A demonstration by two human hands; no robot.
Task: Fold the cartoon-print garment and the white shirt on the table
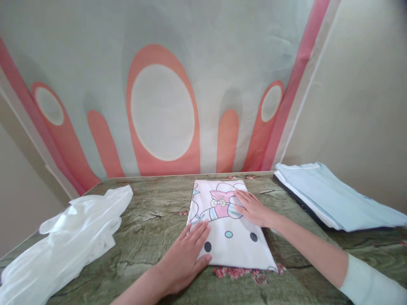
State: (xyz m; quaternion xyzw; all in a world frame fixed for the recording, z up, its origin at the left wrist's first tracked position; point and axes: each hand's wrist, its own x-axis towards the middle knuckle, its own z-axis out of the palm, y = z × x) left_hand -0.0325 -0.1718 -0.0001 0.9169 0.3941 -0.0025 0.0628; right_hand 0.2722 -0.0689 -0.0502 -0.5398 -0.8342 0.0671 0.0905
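Note:
A white cloth with a pink cartoon print [233, 248], folded into a flat rectangle, lies in the middle of the table. On its near left edge rests my left hand [189, 252], fingers stretched out and thumb apart. My right hand [252, 207] lies flat on the cloth's upper right part, its fingers extended toward the pink printed figure. Neither hand grips anything. Whether the cloth is a garment or something else cannot be told from this side.
A crumpled white cloth [68, 237] spreads along the table's left side. At the right is a stack of folded clothes [337, 197], light blue on top with white and black below. The wood-patterned table [146, 237] ends against a backdrop [210, 42] with pink shapes.

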